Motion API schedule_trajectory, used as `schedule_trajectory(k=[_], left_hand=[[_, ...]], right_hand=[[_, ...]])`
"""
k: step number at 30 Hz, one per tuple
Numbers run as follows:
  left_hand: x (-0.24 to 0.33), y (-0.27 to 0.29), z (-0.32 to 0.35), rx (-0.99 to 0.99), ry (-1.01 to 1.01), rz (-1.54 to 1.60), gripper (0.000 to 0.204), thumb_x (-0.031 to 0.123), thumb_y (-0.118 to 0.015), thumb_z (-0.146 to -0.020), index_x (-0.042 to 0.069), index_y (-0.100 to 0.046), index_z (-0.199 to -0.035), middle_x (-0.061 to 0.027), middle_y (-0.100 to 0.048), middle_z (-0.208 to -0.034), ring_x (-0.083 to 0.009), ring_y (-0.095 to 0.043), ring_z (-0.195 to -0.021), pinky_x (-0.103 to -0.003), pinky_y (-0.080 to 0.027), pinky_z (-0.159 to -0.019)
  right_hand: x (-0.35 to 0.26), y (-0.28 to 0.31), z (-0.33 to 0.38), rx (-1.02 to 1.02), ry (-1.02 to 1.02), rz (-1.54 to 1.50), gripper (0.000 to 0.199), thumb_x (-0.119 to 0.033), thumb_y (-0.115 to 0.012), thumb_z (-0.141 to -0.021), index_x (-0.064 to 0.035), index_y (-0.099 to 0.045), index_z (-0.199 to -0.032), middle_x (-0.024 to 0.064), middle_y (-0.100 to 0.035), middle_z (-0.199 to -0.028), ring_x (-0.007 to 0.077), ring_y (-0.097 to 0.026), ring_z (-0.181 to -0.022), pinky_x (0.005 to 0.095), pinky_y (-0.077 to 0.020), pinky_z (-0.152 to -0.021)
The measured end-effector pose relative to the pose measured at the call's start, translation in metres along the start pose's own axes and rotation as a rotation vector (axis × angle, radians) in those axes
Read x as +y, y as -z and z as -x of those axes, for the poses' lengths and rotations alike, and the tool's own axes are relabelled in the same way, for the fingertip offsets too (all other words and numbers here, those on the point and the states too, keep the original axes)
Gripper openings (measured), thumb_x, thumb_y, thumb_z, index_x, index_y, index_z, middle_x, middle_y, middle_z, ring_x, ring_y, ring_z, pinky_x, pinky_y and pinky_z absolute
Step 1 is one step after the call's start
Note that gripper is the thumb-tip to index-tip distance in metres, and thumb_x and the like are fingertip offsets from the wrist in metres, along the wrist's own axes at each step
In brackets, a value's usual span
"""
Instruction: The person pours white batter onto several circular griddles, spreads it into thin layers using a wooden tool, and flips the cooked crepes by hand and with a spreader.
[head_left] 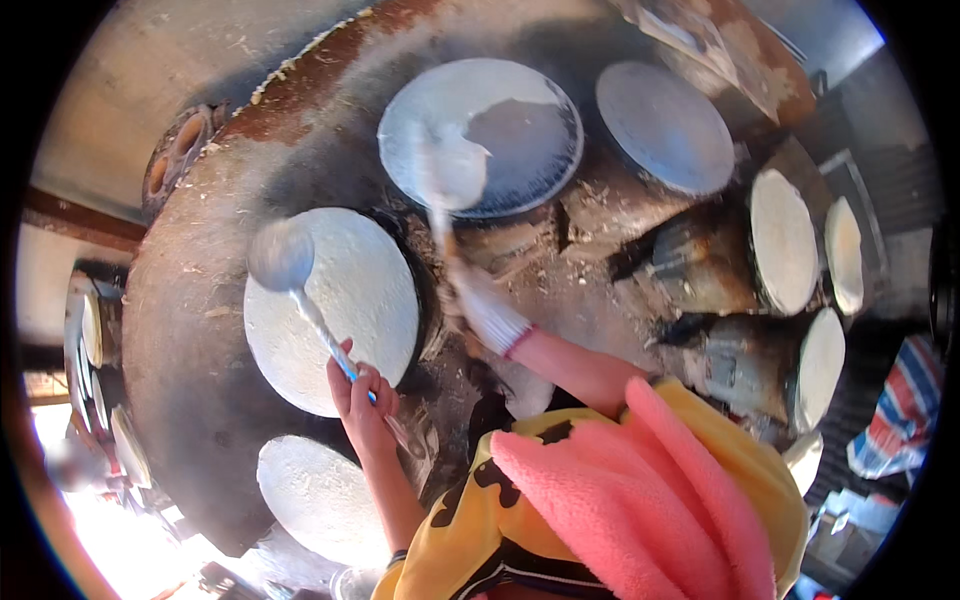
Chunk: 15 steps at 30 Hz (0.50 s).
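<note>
1. the left hand (pixel 362 395) is closed around the blue handle of a ladle (pixel 283 256), gripping it near the tail end; the bowl, blurred by motion, hovers over the upper left edge of a round griddle plate (pixel 335 305) already covered in white batter.
2. the right hand (pixel 492 312), in a white glove with a pink cuff, is wrapped around the shaft of a second ladle (pixel 452 172), whose bowl sits on the far plate (pixel 482 135), where batter covers only part of the dark surface.
3. both ladles look light and stiff, with long thin handles that would twist easily in a loose grip; held far back as they are, the bowls swing widely, so a firm closed fist near the end seems apt.
4. the batter appears thin and runny, spreading to a film that would likely tear if dragged once it sets.
5. more coated plates lie nearby: one (pixel 315 495) below the left forearm, an evenly grey one (pixel 665 125) to the upper right, and several (pixel 782 240) tilted along the right side of the soot-dark stove top (pixel 190 330).
</note>
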<state>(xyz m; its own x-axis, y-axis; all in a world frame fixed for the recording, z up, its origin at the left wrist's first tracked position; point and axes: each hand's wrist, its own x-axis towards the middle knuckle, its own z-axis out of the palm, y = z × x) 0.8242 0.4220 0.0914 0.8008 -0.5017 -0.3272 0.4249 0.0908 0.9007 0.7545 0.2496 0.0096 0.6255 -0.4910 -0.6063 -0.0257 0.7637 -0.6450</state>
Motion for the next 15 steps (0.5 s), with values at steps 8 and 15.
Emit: schedule_trajectory(k=[8, 15], left_hand=[[-0.034, 0.021, 0.090, 0.080, -0.046, -0.008, 0.051, 0.002, -0.040, -0.077, 0.004, -0.036, -0.129, -0.0030, -0.047, -0.072, -0.0061, -0.030, -0.039, -0.020, -0.026, -0.034], [-0.034, 0.036, 0.154, 0.100, -0.047, 0.021, 0.049, 0.001, -0.040, -0.079, 0.003, -0.036, -0.128, -0.0020, -0.044, -0.067, -0.0057, -0.030, -0.038, -0.020, -0.027, -0.034]], right_hand=[[0.036, 0.059, -0.064, 0.251, 0.448, 0.486, 0.045, -0.043, -0.039, -0.093, -0.0009, -0.053, -0.087, 0.0124, -0.056, -0.069, 0.0250, -0.057, -0.064, 0.0394, -0.0472, -0.062], [-0.041, 0.095, 0.045, 0.108, 0.139, 0.033, 0.029, -0.040, -0.042, -0.095, -0.0118, -0.046, -0.092, -0.0012, -0.040, -0.064, 0.0089, -0.033, -0.038, 0.0220, -0.0283, -0.035]])
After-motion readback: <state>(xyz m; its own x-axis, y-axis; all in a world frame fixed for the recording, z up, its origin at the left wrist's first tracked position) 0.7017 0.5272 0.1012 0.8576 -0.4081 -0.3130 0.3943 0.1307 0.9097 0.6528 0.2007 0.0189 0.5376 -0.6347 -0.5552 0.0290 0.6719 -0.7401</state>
